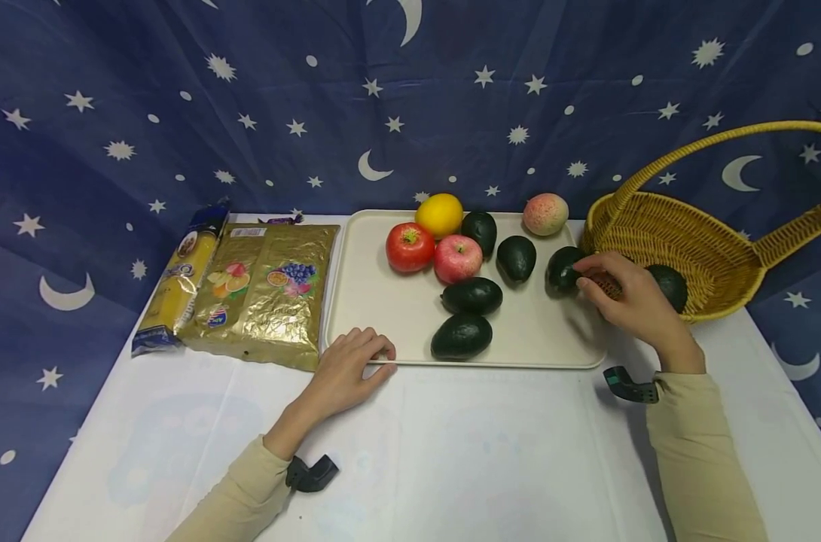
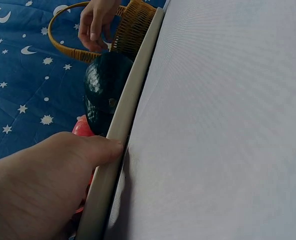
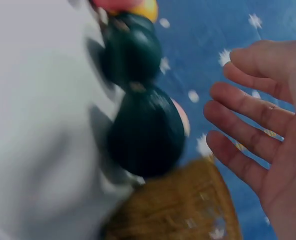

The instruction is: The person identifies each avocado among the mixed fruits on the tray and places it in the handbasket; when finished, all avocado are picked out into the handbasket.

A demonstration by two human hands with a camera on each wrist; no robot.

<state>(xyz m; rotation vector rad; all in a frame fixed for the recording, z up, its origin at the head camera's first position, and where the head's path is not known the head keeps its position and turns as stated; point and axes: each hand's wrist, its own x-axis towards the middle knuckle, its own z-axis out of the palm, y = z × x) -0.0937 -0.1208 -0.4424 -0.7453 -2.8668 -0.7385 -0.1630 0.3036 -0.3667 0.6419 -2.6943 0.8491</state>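
My left hand [image 1: 352,369] grips the front rim of a cream tray [image 1: 397,320], its thumb along the outer edge in the left wrist view. My right hand [image 1: 630,297] hovers at the tray's right side, close to a dark green avocado [image 1: 563,271]. In the right wrist view, its fingers are spread and relaxed, with a gap between them and the avocado [image 3: 146,135]. Several more avocados [image 1: 462,336] lie on the tray, beside a red tomato-like fruit [image 1: 410,248], a pink apple [image 1: 458,259], a yellow fruit [image 1: 440,216] and a pinkish peach-like fruit [image 1: 546,214].
A yellow wicker basket [image 1: 688,226] with a tall handle stands right of the tray, one avocado [image 1: 668,287] inside it. Left of the tray lie a gold foil package [image 1: 261,293] and a yellow-and-blue packet [image 1: 183,278]. A starry blue cloth [image 1: 410,98] hangs behind the white table [image 1: 465,452].
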